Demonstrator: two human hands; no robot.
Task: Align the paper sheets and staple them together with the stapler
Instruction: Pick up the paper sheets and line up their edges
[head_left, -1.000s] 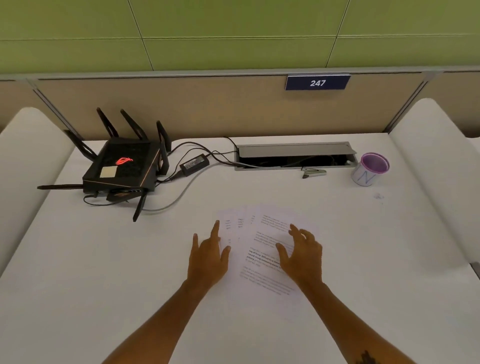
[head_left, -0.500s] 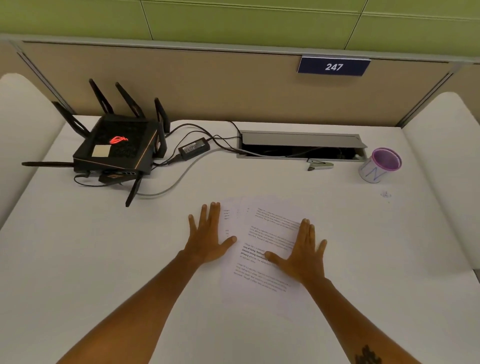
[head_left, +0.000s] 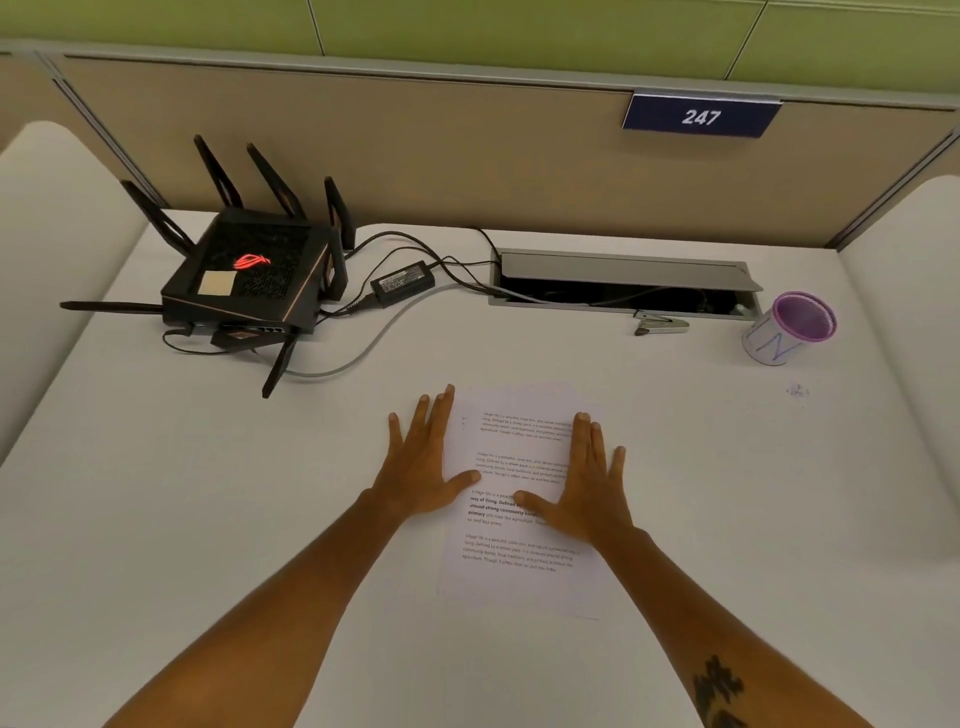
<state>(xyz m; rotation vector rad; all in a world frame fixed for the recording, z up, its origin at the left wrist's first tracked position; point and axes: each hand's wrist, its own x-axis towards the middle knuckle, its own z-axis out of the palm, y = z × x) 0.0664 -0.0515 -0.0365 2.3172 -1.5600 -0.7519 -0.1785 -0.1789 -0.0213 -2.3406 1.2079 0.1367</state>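
White printed paper sheets lie stacked on the white desk, almost squared up, with a thin offset showing along the top right. My left hand rests flat with straight fingers against the stack's left edge, its thumb on the paper. My right hand lies flat with straight fingers on the right side of the top sheet. A small silver stapler sits farther back, in front of the cable tray, apart from both hands.
A black router with antennas stands at the back left, with a power adapter and cables beside it. An open cable tray lies at the back centre. A purple-rimmed cup stands at the back right. White side panels flank the desk.
The fanned sheets have been pushed together into a nearly single stack. Both hands flattened and moved inward along the paper's sides.
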